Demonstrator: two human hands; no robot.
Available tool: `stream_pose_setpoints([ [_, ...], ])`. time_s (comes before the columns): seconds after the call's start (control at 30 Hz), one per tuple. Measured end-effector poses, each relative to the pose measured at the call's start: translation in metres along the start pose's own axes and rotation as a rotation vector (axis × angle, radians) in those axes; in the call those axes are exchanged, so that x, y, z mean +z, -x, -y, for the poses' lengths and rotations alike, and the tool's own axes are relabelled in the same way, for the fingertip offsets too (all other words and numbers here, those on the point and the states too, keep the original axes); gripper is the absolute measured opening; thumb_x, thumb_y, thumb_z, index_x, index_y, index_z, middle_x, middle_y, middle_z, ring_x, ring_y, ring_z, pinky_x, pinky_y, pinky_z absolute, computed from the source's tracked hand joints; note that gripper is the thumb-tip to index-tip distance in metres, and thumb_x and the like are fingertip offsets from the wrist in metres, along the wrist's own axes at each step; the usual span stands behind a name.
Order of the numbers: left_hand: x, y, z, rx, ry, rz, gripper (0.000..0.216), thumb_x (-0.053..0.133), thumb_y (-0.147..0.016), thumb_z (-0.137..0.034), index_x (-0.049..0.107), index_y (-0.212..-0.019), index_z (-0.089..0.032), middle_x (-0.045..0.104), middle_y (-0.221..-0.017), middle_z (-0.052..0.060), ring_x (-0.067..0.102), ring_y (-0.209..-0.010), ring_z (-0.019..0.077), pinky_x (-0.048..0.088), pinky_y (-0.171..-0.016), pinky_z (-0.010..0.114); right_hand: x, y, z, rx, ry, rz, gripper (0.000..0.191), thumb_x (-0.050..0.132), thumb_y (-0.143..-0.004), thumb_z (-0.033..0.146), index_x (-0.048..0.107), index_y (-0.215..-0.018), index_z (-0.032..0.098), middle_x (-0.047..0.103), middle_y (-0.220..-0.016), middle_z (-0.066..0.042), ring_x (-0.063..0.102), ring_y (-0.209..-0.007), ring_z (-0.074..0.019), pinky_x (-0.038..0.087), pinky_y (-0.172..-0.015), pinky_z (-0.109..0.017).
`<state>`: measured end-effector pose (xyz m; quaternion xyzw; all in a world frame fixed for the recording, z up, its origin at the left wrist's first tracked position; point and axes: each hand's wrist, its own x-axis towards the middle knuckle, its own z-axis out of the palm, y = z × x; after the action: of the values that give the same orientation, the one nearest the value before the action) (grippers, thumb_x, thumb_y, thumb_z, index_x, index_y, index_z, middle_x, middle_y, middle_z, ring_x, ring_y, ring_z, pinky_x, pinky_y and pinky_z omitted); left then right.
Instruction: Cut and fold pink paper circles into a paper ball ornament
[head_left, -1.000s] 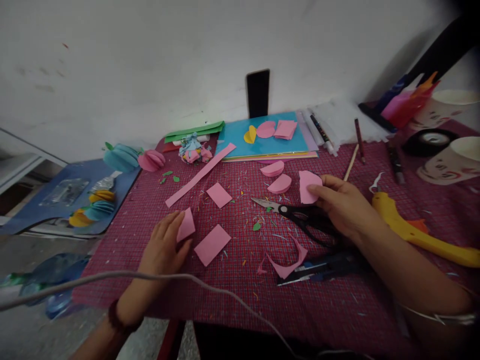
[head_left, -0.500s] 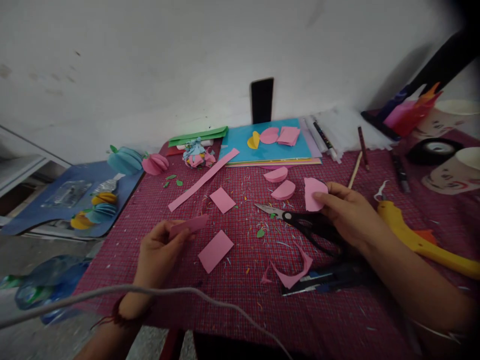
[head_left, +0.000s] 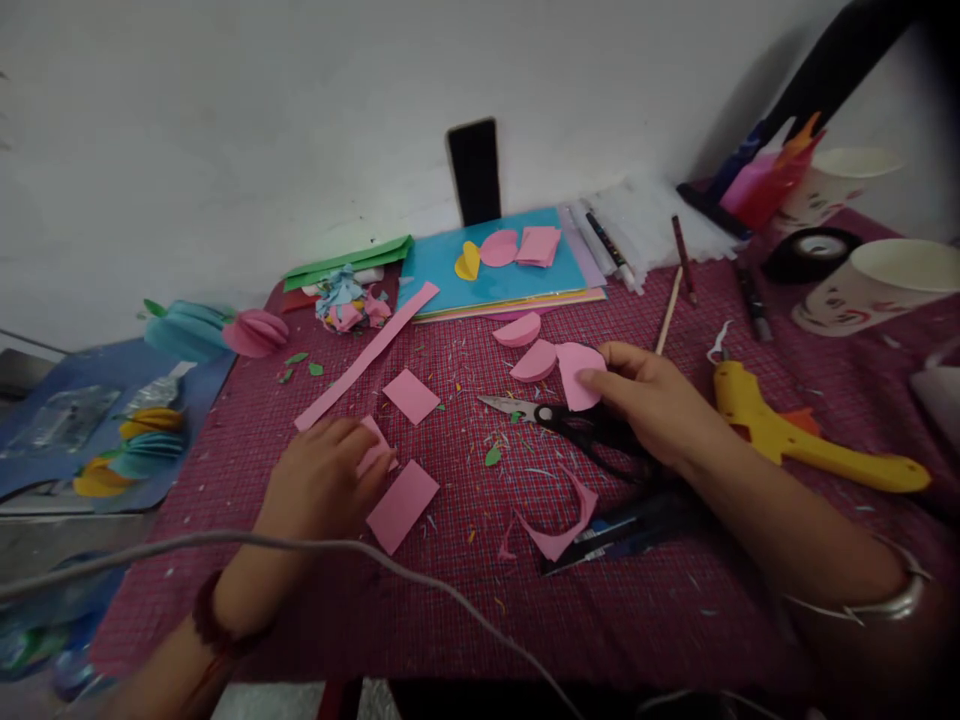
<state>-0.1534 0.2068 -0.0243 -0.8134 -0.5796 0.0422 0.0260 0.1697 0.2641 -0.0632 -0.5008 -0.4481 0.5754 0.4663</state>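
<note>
My right hand (head_left: pixel 645 405) pinches a pink paper piece (head_left: pixel 576 378) with one rounded edge, held above the black-handled scissors (head_left: pixel 517 407). The scissors lie on the cloth with their blades pointing left. My left hand (head_left: pixel 319 485), slightly blurred, is low over the table with thumb and fingers apart. Its fingers partly cover a small pink paper rectangle (head_left: pixel 379 450). Beside it lie two more pink rectangles, one nearer (head_left: pixel 403 507) and one farther (head_left: pixel 411 396). Two folded pink half-circles, one in front (head_left: pixel 534 361) and one behind (head_left: pixel 517 330), rest left of my right hand.
A pink strip (head_left: pixel 367 357), curved offcut (head_left: pixel 559 535) and dark cutter (head_left: pixel 622 530) lie on the checked tablecloth (head_left: pixel 450 620). A yellow glue gun (head_left: pixel 810 440) and paper cups (head_left: pixel 881 285) stand right. Blue sheets (head_left: pixel 502 280) lie behind. A cable (head_left: pixel 360 548) crosses the foreground.
The view has shifted. My left hand has lowered its pink rectangle to the table and its fingers have loosened. My right hand still holds its pink piece, now nearer the half-circles.
</note>
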Motion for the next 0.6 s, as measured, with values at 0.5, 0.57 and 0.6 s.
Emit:
stream_pose_setpoints([
  [0.5,0.017,-0.074,0.007,-0.134,0.811,-0.103,0.029,0.047,-0.088,-0.038,0.069,-0.084,-0.019,0.072,-0.082,0.004,0.067,-0.078,0.0204,0.053,-0.071,0.032,0.000,0.000,0.006,-0.013,0.020,0.006,0.023,0.069,-0.068,0.033,0.050,-0.062,0.022,0.050,-0.060,0.004,0.043,-0.054,-0.0119,0.031,-0.051,-0.025],
  [0.57,0.015,-0.066,-0.008,-0.276,1.079,-0.099,0.032,0.050,-0.086,-0.045,0.065,-0.076,-0.019,0.066,-0.068,0.002,0.062,-0.064,0.0170,0.052,-0.061,0.029,0.000,0.001,0.007,-0.026,0.019,0.009,0.023,0.069,-0.068,0.033,0.050,-0.062,0.021,0.049,-0.061,0.005,0.043,-0.055,-0.0113,0.031,-0.052,-0.024],
  [0.6,0.012,-0.062,-0.016,-0.338,1.218,-0.079,0.031,0.051,-0.085,-0.047,0.063,-0.078,-0.019,0.064,-0.065,0.000,0.060,-0.060,0.0155,0.051,-0.058,0.028,0.001,0.002,0.007,-0.035,0.020,0.016,0.023,0.068,-0.069,0.033,0.050,-0.063,0.021,0.049,-0.061,0.005,0.042,-0.055,-0.0111,0.031,-0.052,-0.024],
])
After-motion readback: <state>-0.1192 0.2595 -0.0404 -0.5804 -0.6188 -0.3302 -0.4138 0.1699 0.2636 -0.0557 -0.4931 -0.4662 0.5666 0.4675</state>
